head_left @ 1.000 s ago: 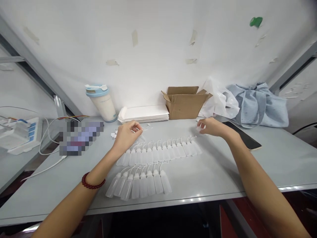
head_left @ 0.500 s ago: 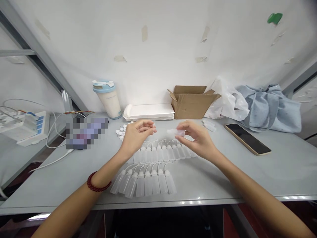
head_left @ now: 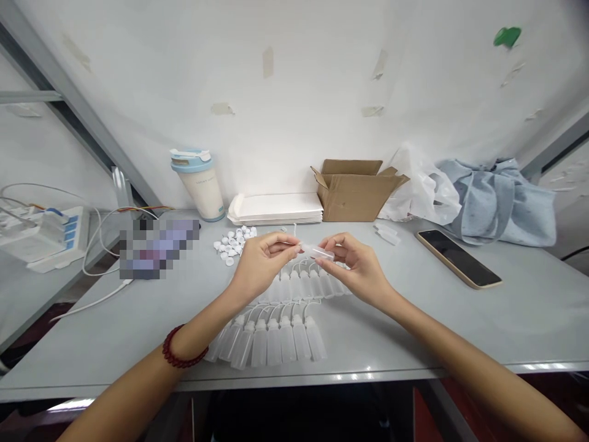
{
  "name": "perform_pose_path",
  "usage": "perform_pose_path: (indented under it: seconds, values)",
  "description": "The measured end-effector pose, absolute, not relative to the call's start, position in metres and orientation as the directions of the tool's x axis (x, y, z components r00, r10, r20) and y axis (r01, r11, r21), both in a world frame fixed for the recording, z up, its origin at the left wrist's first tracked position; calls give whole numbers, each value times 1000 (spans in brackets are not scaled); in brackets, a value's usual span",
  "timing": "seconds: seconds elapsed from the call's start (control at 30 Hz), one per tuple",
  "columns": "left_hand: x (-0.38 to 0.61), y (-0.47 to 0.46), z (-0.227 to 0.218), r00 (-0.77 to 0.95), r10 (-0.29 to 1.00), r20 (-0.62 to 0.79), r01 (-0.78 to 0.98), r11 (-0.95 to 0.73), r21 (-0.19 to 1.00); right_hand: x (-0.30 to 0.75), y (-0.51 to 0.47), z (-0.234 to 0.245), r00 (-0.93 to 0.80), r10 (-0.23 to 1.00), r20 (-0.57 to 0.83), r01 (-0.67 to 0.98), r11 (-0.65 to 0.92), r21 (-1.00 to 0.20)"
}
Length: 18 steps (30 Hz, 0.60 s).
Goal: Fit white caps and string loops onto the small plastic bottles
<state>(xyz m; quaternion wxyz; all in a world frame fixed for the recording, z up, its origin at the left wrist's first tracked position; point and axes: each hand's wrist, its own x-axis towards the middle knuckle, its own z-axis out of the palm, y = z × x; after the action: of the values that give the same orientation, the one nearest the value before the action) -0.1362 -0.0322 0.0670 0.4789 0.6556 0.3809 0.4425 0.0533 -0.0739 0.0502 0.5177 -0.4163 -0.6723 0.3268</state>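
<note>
My right hand (head_left: 359, 268) grips a small translucent squeeze bottle (head_left: 321, 252), held lying sideways above the table. Pinched at the bottle's neck end, my left hand (head_left: 263, 263) has its fingers on a white cap, mostly hidden, with a thin tail (head_left: 295, 229) sticking up. Below the hands runs a back row of capped bottles (head_left: 301, 285), partly covered by them. Nearer the table edge is a front row of capped bottles (head_left: 280, 344) with curved white tails. A pile of loose white caps (head_left: 231, 244) lies beyond my left hand.
A couple of loose bottles (head_left: 387, 234) lie to the back right, near a phone (head_left: 460, 258). Along the wall stand a tumbler (head_left: 201, 187), white flat packs (head_left: 276, 210), an open cardboard box (head_left: 352, 197), a plastic bag (head_left: 427, 193) and a blue cloth bag (head_left: 506, 205).
My hands have come together: the left moved right and the right moved left and slightly down, bringing the cap to the bottle's neck. More of the cap pile shows.
</note>
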Motion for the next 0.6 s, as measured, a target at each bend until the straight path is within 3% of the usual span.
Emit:
perform_pose_path:
  seconds: [0.17, 0.27, 0.4, 0.6]
  values:
    - [-139, -26, 59, 269, 904, 332, 96, -368, 925, 54, -74, 51, -88, 912, 401, 245, 410, -879]
    - [-146, -9, 51, 218, 864, 453, 252, -498, 830, 55, -73, 50, -70, 912, 404, 253, 408, -877]
    - [-158, 14, 43, 277, 889, 363, 491, -456, 742, 58, -70, 50, -42, 909, 415, 269, 410, -872]
    - [-160, 17, 43, 215, 886, 410, 434, -463, 773, 57, -70, 49, -42, 916, 398, 300, 392, -870]
